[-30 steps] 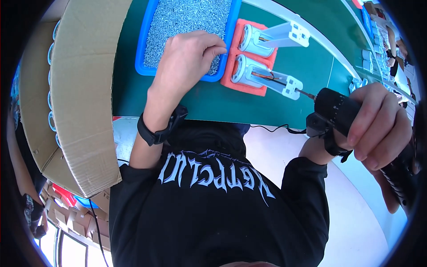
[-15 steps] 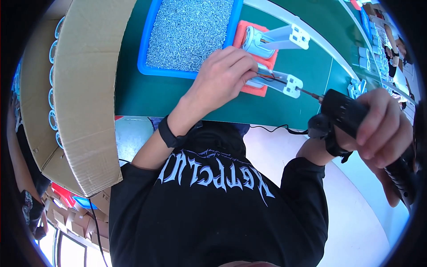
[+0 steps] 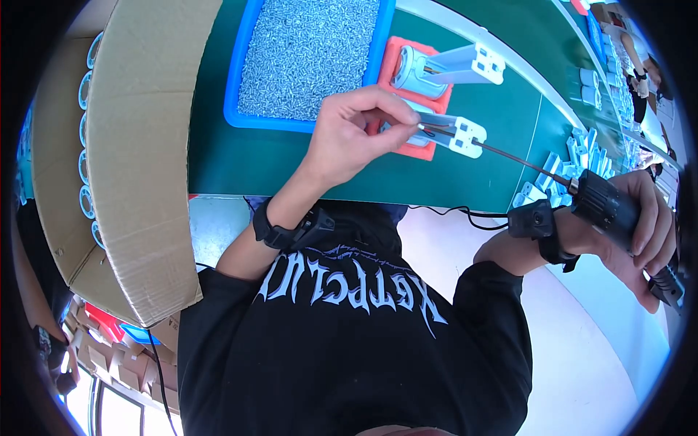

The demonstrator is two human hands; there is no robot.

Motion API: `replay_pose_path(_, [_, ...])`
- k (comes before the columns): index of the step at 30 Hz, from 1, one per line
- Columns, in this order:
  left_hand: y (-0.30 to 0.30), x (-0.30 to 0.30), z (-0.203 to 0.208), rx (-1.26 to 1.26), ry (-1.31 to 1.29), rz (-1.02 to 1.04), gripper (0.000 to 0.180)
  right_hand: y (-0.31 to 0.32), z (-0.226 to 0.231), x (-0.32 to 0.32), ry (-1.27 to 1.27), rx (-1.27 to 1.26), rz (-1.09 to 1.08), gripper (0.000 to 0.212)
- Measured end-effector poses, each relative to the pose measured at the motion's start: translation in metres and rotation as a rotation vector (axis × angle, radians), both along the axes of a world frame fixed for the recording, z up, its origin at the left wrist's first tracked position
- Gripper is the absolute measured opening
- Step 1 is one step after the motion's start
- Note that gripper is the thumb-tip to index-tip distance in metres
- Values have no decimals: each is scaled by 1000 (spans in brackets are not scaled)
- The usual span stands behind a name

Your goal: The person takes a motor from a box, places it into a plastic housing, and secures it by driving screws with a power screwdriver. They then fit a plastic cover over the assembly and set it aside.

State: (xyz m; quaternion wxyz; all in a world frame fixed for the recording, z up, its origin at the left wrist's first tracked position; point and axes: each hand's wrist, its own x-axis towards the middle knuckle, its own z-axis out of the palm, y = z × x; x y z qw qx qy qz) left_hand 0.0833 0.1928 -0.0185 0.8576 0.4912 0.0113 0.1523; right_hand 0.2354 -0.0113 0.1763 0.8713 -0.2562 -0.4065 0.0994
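Note:
My right hand (image 3: 640,225) grips a black electric screwdriver (image 3: 607,203). Its long thin bit points left, and its tip is at the end plate of a white plastic bracket (image 3: 465,138). My left hand (image 3: 356,134) pinches thumb and forefinger together over the same bracket. A tiny pale tip shows at the fingertips beside thin dark wires (image 3: 430,132); I cannot make out what it belongs to. The bracket's round base, partly behind my left hand, rests on a red foam pad (image 3: 418,150). A second white bracket with a round housing (image 3: 422,73) lies on the pad's far part.
A blue tray (image 3: 231,102) full of small silver screws stands left of the pad. Farther left is a tall cardboard box (image 3: 149,145) with white rings along its inside. Several white parts (image 3: 574,163) lie on the green table (image 3: 502,174) at right. Other people are at far right and left.
The screwdriver has drawn back to the right, showing more of its bit. My left hand has shifted slightly, with thumb and forefinger now forming a clearer pinch.

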Motion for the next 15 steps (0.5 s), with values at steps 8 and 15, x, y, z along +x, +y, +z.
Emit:
replay_pose_path(8, [-3, 0, 6, -13, 22, -30, 14, 0, -1, 7, -31, -68, 54, 57])
replay_pose_path(15, [-4, -3, 18, 367, 62, 33, 18, -2, -5, 3, -42, -94, 73, 52])
